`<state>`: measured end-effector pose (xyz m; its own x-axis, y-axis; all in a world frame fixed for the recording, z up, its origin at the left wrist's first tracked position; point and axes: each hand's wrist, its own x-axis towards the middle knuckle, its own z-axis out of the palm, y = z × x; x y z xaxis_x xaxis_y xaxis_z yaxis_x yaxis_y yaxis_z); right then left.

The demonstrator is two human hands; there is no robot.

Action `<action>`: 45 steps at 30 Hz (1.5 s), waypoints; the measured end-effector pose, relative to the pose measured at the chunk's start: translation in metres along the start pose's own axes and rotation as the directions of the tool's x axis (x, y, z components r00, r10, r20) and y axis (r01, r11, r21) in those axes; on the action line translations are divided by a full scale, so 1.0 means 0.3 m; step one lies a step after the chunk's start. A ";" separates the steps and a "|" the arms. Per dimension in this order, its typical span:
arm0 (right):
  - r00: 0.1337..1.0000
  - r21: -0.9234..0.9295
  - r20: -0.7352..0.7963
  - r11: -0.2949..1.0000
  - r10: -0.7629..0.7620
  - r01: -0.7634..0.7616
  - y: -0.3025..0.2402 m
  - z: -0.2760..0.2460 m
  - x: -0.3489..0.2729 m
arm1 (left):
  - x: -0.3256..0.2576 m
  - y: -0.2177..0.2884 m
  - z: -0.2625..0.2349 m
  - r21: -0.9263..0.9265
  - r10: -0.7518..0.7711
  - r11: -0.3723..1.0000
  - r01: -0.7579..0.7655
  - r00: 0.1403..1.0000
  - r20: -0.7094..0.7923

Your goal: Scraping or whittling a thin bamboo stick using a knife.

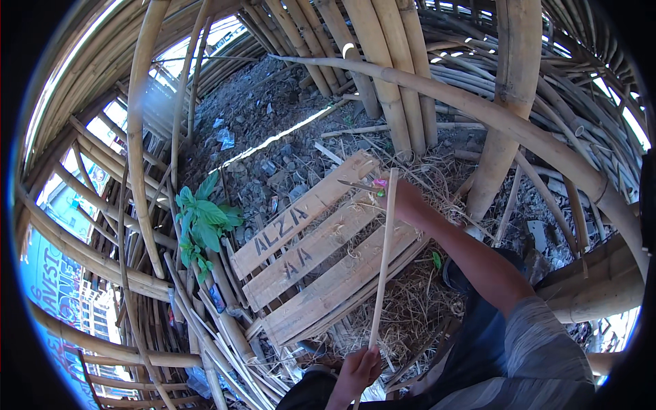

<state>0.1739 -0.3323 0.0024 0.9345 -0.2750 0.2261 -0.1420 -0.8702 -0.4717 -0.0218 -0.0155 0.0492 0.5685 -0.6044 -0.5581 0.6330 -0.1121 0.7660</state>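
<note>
My left hand [358,373] is closed round the lower part of a long, pale bamboo strip [383,280], close to my body. The strip slants up and away, and its far end passes in front of my right hand [406,201]. My right fingers are wrapped round a knife, whose thin blade [357,184] points left. Pink and green bits show where the blade meets the fist; most of the handle is hidden. Beneath both hands lies a slatted wooden crate [328,290] with dark painted lettering. I cannot tell whether the blade touches the strip.
Bamboo poles [516,82] stand upright ahead, and a long curved pole [478,106] crosses at the right. Shavings [441,294] litter the ground beside the crate. A leafy green plant [205,217] grows at the left, near cut bamboo lengths [222,301]. Rubble [263,160] covers the far ground.
</note>
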 end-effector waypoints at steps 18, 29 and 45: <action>0.873 0.871 0.479 0.172 -0.095 -0.460 -0.223 -0.195 -0.097 | 0.065 0.081 -0.039 -0.203 -0.018 0.979 0.028 0.999 0.051; 0.807 0.650 0.531 0.735 -0.258 -0.193 -0.302 -0.106 -0.162 | 0.208 0.136 -0.087 -0.340 0.181 0.929 -0.144 0.980 0.079; 0.760 0.126 0.425 0.863 -0.492 0.489 -0.365 -0.008 -0.365 | 0.240 0.096 -0.069 -0.401 0.172 0.904 -0.147 0.985 0.026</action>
<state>0.0864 -0.2078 0.0315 0.9187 0.3927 0.0419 0.3750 -0.8343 -0.4041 0.0484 -0.0458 0.0245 0.6548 -0.6350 -0.4098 0.6995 0.3041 0.6467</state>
